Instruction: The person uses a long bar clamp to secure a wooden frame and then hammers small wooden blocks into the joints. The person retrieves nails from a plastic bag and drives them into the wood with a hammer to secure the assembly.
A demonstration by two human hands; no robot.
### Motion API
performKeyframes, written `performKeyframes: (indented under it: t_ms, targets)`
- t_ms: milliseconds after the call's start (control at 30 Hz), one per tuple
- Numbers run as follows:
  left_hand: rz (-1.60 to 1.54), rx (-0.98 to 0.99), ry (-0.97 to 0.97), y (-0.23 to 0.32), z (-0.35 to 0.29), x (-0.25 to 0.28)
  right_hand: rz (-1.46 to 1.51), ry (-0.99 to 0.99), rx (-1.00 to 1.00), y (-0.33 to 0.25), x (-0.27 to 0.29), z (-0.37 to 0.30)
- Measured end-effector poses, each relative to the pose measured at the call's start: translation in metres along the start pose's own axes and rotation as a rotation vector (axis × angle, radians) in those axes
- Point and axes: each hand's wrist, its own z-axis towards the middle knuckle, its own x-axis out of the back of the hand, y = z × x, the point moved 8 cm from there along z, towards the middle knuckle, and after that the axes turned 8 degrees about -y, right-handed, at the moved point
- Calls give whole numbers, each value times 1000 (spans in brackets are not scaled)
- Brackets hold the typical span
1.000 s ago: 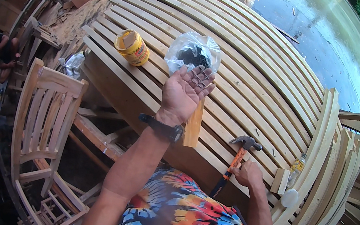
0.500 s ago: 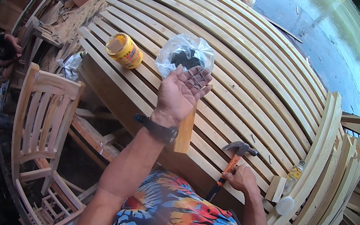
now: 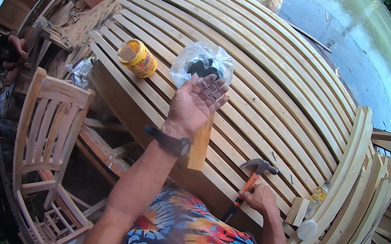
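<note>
My left hand (image 3: 196,104) is raised palm up over a stack of curved wooden slats (image 3: 274,83), with several small nails lying across its fingers. Just beyond its fingertips sits a clear plastic bag (image 3: 200,61) holding dark nails. A short wooden block (image 3: 199,146) lies on the slats under my wrist, which wears a black watch. My right hand (image 3: 260,200) grips the orange handle of a hammer (image 3: 253,175), whose steel head rests on the slats' near edge.
A yellow can (image 3: 138,58) lies on its side on the slats to the left. A slatted wooden chair (image 3: 48,133) stands at lower left. Another person (image 3: 5,51) sits far left. More bent slats (image 3: 363,202), a small bottle (image 3: 318,194) and a white lid (image 3: 307,228) are at right.
My left hand has stayed raised with the nails in it, shifting slightly. The view has drifted a little; the hammer hand has barely moved.
</note>
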Motion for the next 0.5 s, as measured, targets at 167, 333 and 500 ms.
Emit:
performKeyframes:
  t_ms: [167,333,500]
  targets:
    - [-53,1,-26,-1,-4,6,-327,70,-120,-12,10,-25]
    - [-81,76,-60,-28,-24,25,229,472,735,-107,80,-70]
    - [-130,123,-22,-52,-36,20,186,767,981,-182,118,-73]
